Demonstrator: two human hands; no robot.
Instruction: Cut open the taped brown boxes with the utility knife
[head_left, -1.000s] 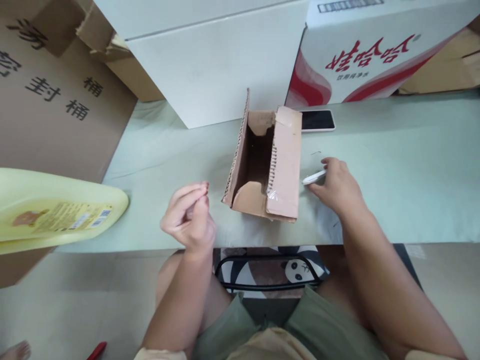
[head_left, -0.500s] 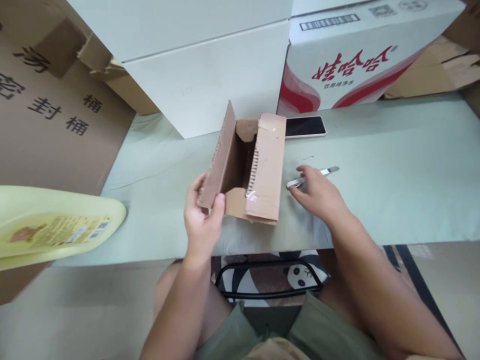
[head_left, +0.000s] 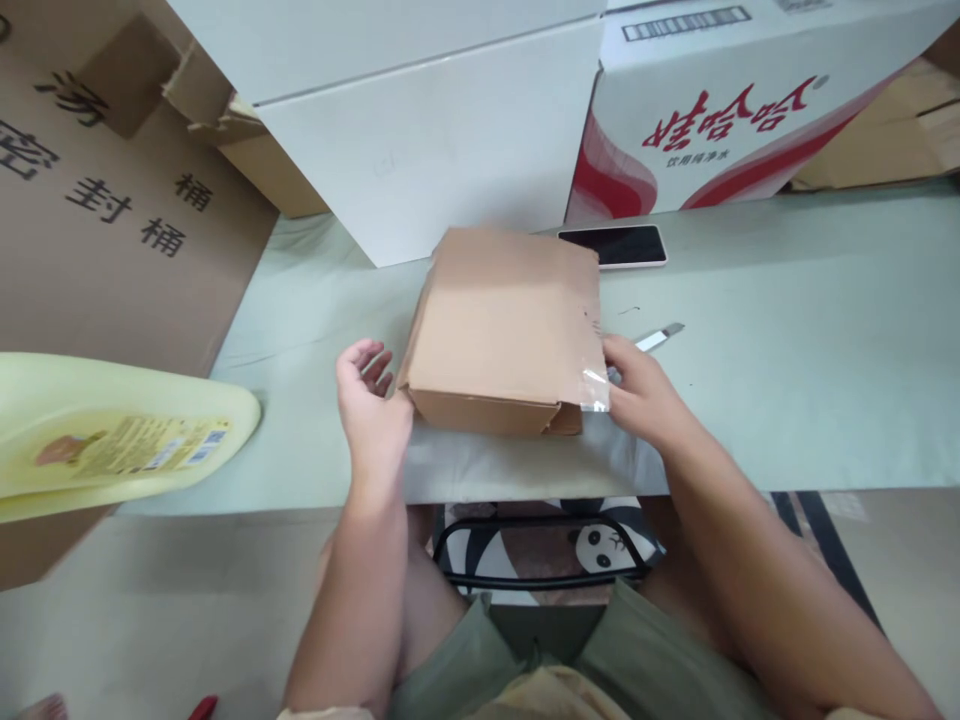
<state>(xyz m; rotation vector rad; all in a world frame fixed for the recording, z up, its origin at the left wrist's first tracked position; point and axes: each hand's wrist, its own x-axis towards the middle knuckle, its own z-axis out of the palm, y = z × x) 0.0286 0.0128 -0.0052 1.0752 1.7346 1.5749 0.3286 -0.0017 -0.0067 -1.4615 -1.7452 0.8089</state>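
A brown cardboard box (head_left: 506,315) lies on the cloth-covered table with a broad plain face up. Along its right side a rough edge with clear tape (head_left: 596,388) sticks out toward my right hand. My left hand (head_left: 373,395) is at the box's near left corner, thumb against the cardboard, its other fingers loosely curled and apart. Close to the taped edge, my right hand (head_left: 643,392) is closed over the handle of a utility knife (head_left: 658,338). The knife's blade points away to the right; my right fingertips are partly hidden by the box edge.
Behind the box are a phone (head_left: 619,245), a white carton (head_left: 442,150) and a red-and-white carton (head_left: 697,150). A yellow bottle (head_left: 127,430) lies at the left, near a large brown carton (head_left: 127,260). The table's front edge runs above my knees.
The box has turned from opening upward to a broad face up, its taped edge now at the right. My left hand has loosened from the flap. My right hand stays by the knife.
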